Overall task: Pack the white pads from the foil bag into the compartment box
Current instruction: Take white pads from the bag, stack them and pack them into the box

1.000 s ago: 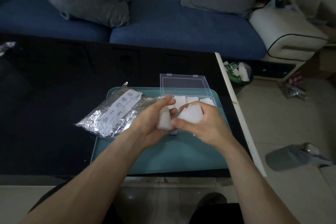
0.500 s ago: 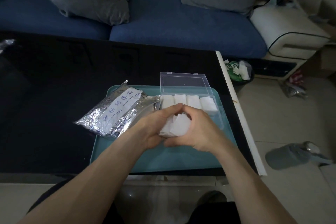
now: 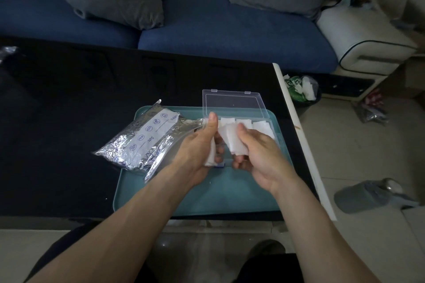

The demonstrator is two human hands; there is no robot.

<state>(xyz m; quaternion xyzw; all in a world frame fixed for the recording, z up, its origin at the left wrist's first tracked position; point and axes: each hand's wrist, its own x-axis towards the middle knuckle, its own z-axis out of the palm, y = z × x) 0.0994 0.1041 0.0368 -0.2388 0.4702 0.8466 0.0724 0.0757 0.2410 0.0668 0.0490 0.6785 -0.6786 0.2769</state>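
Observation:
My left hand (image 3: 199,146) grips a small stack of white pads (image 3: 210,156), thumb raised over it. My right hand (image 3: 257,153) holds another bunch of white pads (image 3: 234,141) between thumb and fingers. Both hands hover just in front of the clear compartment box (image 3: 271,123), whose lid (image 3: 232,101) stands open toward the far side. White pads (image 3: 262,126) fill its far compartments; the near compartments are hidden by my hands. The crinkled foil bag (image 3: 140,145) lies to the left, half on the teal tray (image 3: 207,195).
The tray sits on a black table (image 3: 69,110) near its right edge (image 3: 299,133). A blue sofa (image 3: 207,30) with grey cushions stands behind. A small bin (image 3: 301,89) and a grey slipper (image 3: 368,195) are on the floor to the right.
My hands have pulled apart, splitting the pads into two bunches; half a second ago they were pressed together over one stack. Box and bag have not moved.

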